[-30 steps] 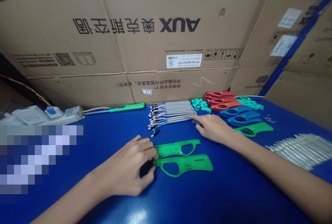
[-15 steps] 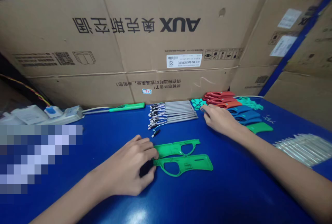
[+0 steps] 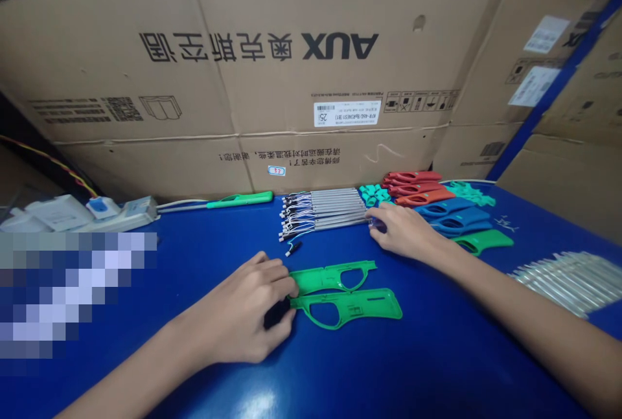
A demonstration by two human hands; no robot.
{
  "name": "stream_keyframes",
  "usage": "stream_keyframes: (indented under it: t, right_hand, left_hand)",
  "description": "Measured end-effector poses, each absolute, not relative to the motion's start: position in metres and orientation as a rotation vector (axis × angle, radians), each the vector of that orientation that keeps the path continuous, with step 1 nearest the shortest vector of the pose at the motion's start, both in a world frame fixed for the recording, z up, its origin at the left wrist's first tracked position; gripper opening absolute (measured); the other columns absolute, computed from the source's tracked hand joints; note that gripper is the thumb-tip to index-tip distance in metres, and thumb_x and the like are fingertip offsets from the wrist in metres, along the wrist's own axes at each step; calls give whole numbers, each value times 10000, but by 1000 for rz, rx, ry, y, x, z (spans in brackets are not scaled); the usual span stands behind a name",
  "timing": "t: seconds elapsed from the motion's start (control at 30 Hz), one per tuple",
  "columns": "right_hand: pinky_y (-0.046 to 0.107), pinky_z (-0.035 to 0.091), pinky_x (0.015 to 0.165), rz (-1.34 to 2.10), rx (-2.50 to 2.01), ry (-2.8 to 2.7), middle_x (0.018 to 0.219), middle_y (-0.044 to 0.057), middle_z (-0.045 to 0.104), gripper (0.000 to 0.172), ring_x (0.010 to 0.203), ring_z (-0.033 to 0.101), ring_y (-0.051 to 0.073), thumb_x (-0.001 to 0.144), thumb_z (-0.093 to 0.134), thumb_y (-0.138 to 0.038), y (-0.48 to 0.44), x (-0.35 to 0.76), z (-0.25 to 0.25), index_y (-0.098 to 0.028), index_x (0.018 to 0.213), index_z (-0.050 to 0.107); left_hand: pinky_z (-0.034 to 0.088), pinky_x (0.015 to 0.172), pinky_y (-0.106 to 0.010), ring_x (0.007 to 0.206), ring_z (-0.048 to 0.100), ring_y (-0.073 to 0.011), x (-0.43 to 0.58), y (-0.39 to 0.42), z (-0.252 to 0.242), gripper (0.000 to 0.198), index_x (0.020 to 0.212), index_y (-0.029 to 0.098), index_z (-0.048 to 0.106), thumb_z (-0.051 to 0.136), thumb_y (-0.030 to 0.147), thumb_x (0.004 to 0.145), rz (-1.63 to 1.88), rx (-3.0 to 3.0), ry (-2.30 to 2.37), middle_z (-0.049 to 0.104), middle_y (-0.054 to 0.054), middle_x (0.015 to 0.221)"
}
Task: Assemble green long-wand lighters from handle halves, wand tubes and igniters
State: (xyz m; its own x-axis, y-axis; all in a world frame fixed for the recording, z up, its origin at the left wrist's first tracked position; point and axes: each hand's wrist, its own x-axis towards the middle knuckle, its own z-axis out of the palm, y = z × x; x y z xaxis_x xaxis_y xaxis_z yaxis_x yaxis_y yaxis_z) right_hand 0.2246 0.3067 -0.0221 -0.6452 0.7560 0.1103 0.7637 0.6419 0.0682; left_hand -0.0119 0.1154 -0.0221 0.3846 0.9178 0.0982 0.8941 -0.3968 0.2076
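Two green plastic casing halves, an upper one (image 3: pixel 313 280) and a lower one (image 3: pixel 376 305), lie hollow side up on the blue table, each with an oval opening. My left hand (image 3: pixel 257 305) rests at their left ends, fingers curled and thumb close by, gripping the tip of the lower half. A row of grey metal rods (image 3: pixel 335 205) with wires and white plugs lies behind them. At the right ends of these rods is my right hand (image 3: pixel 403 228), its thumb and fingers pinched together. Whatever sits between those fingertips is too small to make out.
Small teal rings (image 3: pixel 373 195) lie behind my right hand. Red, orange, blue and green casings (image 3: pixel 466 218) are stacked beside it, with teal pieces (image 3: pixel 469 192) beyond. Clear tubes (image 3: pixel 573 280) lie right. A power strip (image 3: pixel 131 212) and green lighter-shaped tool (image 3: pixel 243 199) stand left; cardboard walls (image 3: pixel 272 95) enclose the back.
My right hand has moved down and slightly left, from beside the teal rings to the rods' right ends. My left hand and the green halves stay in place.
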Motion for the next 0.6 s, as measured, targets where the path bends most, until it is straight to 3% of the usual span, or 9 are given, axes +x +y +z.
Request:
stream_keyframes:
  t: [0.17, 0.37, 0.5, 0.6]
  right_hand:
    - [364, 450, 801, -106, -1222, -2835, 1099, 130, 653, 363, 1009, 640, 302, 887, 503, -215, 302, 222, -23, -181, 1220, 645]
    - [310, 441, 811, -48, -1297, -2766, 1128, 105, 678, 308, 1030, 635, 256, 886, 497, -203, 297, 228, -3, -179, 1145, 663]
    - [235, 442, 739, 4, -1514, -2660, 1007, 38, 720, 224, 924, 663, 175, 905, 493, -197, 316, 258, 34, -217, 998, 696]
    - [255, 464, 773, -25, -1871, -2421, 1052, 94, 705, 222, 976, 659, 199, 912, 542, -212, 354, 301, 59, -157, 1072, 686]
  left_hand:
    - [392, 924, -532, 817, 603, -232, -12, 116, -22, 172, 849, 198, 621, 466, 269, 868, 306, 2524, 1638, 615, -33, 827]
    - [377, 928, -528, 799, 598, -226, -16, 115, -28, 180, 868, 213, 620, 453, 279, 882, 372, 2559, 1617, 613, -24, 827]
    - [367, 953, -505, 796, 614, -212, -17, 116, -27, 174, 890, 221, 622, 453, 262, 893, 372, 2599, 1594, 619, -11, 826]
    - [390, 941, -457, 775, 629, -197, -16, 117, -20, 176, 891, 216, 633, 460, 252, 893, 364, 2640, 1583, 632, -8, 823]
